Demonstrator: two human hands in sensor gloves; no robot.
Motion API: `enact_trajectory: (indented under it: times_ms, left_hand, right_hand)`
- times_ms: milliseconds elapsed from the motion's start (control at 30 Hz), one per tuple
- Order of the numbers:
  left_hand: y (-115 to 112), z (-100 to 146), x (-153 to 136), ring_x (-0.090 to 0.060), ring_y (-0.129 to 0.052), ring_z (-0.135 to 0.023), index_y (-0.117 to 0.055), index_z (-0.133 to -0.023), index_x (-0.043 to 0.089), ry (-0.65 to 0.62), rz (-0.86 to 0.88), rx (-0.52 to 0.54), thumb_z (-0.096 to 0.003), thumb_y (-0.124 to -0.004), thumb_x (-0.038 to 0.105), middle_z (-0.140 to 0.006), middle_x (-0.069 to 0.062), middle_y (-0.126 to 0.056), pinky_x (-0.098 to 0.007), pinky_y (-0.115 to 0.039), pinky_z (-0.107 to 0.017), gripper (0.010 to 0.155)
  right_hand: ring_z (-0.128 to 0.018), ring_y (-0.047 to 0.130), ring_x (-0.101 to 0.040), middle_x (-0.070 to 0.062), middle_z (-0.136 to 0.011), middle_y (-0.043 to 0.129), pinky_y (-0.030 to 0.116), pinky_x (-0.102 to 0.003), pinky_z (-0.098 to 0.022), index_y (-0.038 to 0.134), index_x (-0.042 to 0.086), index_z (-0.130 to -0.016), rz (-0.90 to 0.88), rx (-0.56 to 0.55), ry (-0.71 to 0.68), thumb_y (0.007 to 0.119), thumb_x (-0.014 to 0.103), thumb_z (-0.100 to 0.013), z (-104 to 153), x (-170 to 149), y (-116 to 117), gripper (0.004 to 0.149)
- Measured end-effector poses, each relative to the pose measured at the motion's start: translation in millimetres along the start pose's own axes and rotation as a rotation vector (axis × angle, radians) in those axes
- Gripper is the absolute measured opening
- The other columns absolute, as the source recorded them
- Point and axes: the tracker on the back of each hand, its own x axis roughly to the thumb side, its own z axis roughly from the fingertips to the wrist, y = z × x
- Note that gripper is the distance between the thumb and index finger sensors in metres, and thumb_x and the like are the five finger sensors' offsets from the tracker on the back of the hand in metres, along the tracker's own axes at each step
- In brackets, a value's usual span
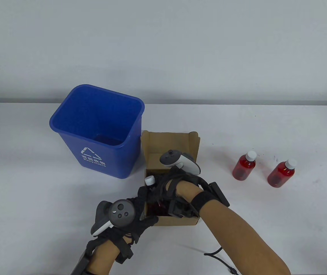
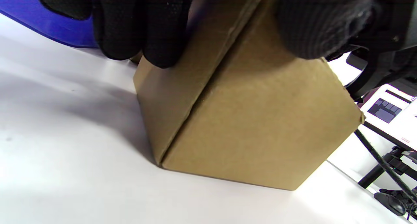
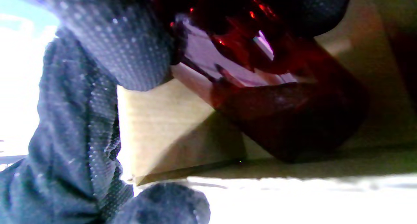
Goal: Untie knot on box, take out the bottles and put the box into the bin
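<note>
Table view bright and evenly lit, soft shadows on the table (image 1: 37,200), right wrist view blurred, dim, overexposed at its edges

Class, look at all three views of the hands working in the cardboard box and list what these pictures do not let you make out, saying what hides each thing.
- How many bottles remain in the cardboard box: table view, the right hand covers the inside; only one white cap shows.
- Any label on the red bottle: right wrist view, dark and blurred.
- Left hand fingertips: table view, hidden by its tracker.
- The string: visible in no view.
- Small lettering on the blue bin: too small.
</note>
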Motion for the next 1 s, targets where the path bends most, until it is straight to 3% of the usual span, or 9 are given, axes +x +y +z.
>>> enact_trajectory:
  times_ms: [233, 467, 833, 1000]
  left_hand:
    - [0.4, 0.9, -0.7, -0.056, -0.073, -0.092, -0.021, -0.110, 0.010, -0.002, -0.001, -0.002, -0.0448, -0.072, 0.064, -0.101, -0.021, -0.071, -0.074, -0.052, -0.068, 0.099]
    - [0.6, 1.1, -1.1, -0.056, -0.073, -0.092, -0.022, -0.110, 0.010, -0.004, -0.007, 0.001, -0.0450, -0.073, 0.064, -0.101, -0.020, -0.071, -0.074, -0.052, -0.068, 0.099]
    - [2.7, 2.0, -1.4, -0.056, -0.073, -0.093, -0.027, -0.112, 0.010, -0.014, -0.021, 0.024, -0.0457, -0.072, 0.062, -0.101, -0.020, -0.071, -0.074, -0.052, -0.068, 0.096]
    - [5.1, 3.8, -1.8, -0.056, -0.073, -0.093, -0.030, -0.112, 0.010, -0.017, -0.017, 0.039, -0.0461, -0.072, 0.062, -0.101, -0.020, -0.071, -0.074, -0.052, -0.068, 0.094]
  right_hand:
    - [-0.090, 0.066, -0.047, -0.015, -0.103, 0.047, 0.064, -0.058, -0.061, 0.043, 0.017, -0.100, 0.161, -0.165, -0.098, 0.088, 0.039, -0.045, 23.3, 13.8, 6.8, 0.075]
    - [-0.087, 0.071, -0.046, -0.016, -0.101, 0.050, 0.068, -0.056, -0.058, 0.044, 0.012, -0.099, 0.188, -0.347, -0.180, 0.089, 0.041, -0.045, 51.8, 18.9, 3.2, 0.076]
    - [-0.084, 0.075, -0.045, -0.019, -0.098, 0.052, 0.072, -0.054, -0.056, 0.044, 0.007, -0.099, 0.310, -0.711, -0.379, 0.087, 0.045, -0.045, 123.1, 11.4, -8.9, 0.078]
    - [-0.081, 0.077, -0.046, -0.020, -0.096, 0.055, 0.073, -0.053, -0.054, 0.046, 0.006, -0.097, 0.313, -0.809, -0.440, 0.087, 0.045, -0.044, 152.1, -2.2, -14.5, 0.078]
